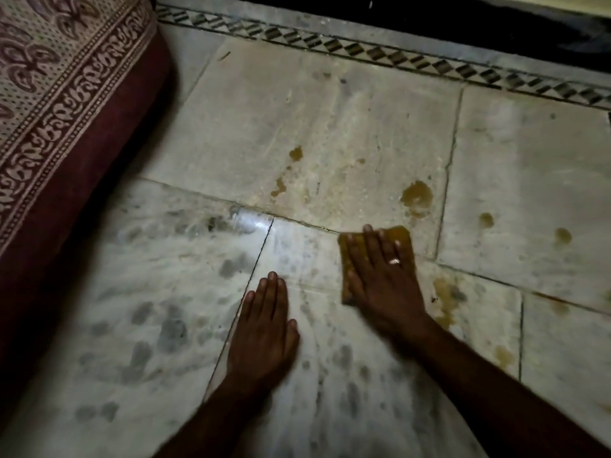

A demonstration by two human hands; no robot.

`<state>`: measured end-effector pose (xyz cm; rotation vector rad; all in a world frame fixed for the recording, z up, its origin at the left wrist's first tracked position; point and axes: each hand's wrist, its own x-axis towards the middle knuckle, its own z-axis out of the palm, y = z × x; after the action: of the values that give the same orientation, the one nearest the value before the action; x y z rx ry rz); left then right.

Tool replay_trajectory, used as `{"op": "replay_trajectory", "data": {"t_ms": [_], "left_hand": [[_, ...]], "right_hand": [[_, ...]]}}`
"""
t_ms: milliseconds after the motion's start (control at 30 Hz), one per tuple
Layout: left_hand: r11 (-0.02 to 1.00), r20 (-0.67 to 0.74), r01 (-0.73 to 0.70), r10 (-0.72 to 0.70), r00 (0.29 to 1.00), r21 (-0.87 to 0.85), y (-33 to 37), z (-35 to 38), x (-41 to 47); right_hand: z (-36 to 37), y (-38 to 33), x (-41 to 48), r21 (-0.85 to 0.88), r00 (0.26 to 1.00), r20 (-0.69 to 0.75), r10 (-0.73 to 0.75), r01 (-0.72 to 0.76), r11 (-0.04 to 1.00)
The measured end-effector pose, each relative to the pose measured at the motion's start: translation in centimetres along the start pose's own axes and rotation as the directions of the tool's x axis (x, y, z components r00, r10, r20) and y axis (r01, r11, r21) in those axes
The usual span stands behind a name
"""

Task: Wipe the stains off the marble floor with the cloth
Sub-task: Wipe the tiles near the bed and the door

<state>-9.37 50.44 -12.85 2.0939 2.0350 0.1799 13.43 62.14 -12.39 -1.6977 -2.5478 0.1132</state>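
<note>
Wiping is in hand: the yellow cloth [401, 237] is pressed flat on the marble floor [330, 127] under the straight, spread fingers of the right hand [380, 279], nothing being gripped; the left hand [264, 322] is laid flat, fingers straight, at its 8 o'clock. Brown stains [417, 196] are seen at 1, 11 and 5 o'clock of the cloth, so a pressed sweep toward them is judged due

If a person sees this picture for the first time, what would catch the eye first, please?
First comes the right hand, pressed flat with straight fingers on a yellow cloth near the middle of the marble floor. Next are the yellow-brown stains, scattered beyond the cloth and to its right, not yet wiped. The left hand rests flat on the floor beside it, and a patterned maroon fabric fills the left edge.
</note>
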Motion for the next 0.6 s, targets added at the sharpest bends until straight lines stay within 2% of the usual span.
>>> {"op": "replay_trajectory", "data": {"t_ms": [100, 167, 300, 400, 500, 600], "left_hand": [[0.996, -0.01, 0.005, -0.006, 1.0, -0.094, -0.2, -0.5, 0.2], [0.978, -0.044, 0.021, -0.03, 0.999, -0.207, -0.3, -0.9, 0.1], [0.947, -0.081, -0.004, -0.023, 0.996, -0.321, 0.0, -0.8, -1.5], [0.951, -0.044, -0.039, 0.027, 0.999, -0.307, -0.3, -0.6, -3.6], [0.965, 0.01, -0.102, 0.107, 0.994, -0.24, -0.5, -0.5, -4.4], [0.981, 0.053, -0.089, 0.099, 0.994, -0.171, -0.3, -0.3, -4.3]], "right_hand": [[0.3, -4.0, 2.5, 0.003, 0.995, -0.001, -0.098, 0.098, 0.995], [0.3, -6.0, 0.9, 0.03, 0.983, -0.038, -0.182, 0.183, 0.983], [0.3, -8.9, -8.3, 0.119, 0.947, -0.057, -0.317, 0.321, 0.939], [-0.2, -8.8, -16.7, 0.094, 0.912, -0.033, -0.409, 0.41, 0.907], [-1.1, -4.7, -20.9, 0.04, 0.915, -0.024, -0.402, 0.402, 0.915], [-1.4, 0.7, -19.7, 0.0, 0.966, -0.011, -0.257, 0.257, 0.966]]}}
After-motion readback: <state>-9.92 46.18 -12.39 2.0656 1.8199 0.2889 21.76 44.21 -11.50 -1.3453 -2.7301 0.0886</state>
